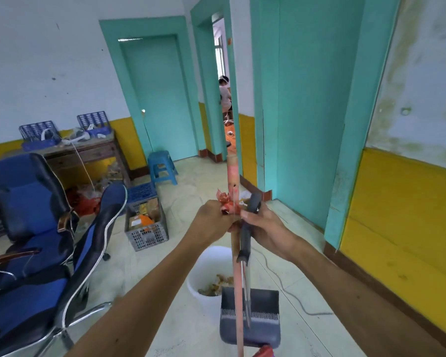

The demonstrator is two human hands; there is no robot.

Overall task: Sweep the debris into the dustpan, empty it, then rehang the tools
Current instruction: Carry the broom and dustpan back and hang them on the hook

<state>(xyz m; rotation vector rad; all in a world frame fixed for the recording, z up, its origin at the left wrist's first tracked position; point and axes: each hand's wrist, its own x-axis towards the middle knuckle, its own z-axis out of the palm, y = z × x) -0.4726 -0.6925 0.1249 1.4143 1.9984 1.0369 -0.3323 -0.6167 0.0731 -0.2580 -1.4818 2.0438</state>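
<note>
The left hand (211, 220) is closed around the pink broom stick (233, 181). The right hand (265, 228) grips the grey dustpan (250, 323) handle, beside the white bin (206, 274).

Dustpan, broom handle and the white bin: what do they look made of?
Dustpan: matte grey plastic, judging by its moulded comb teeth. Broom handle: likely wood or bamboo, with worn, patchy pink paint and a bare tan tip. White bin: smooth, slightly glossy plastic, apparently.

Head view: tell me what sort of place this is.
Probably a worn office or workroom indoors: blue padded office chairs, a brown wooden desk carrying blue plastic trays, teal painted doors, and stained white-and-yellow walls.
</note>
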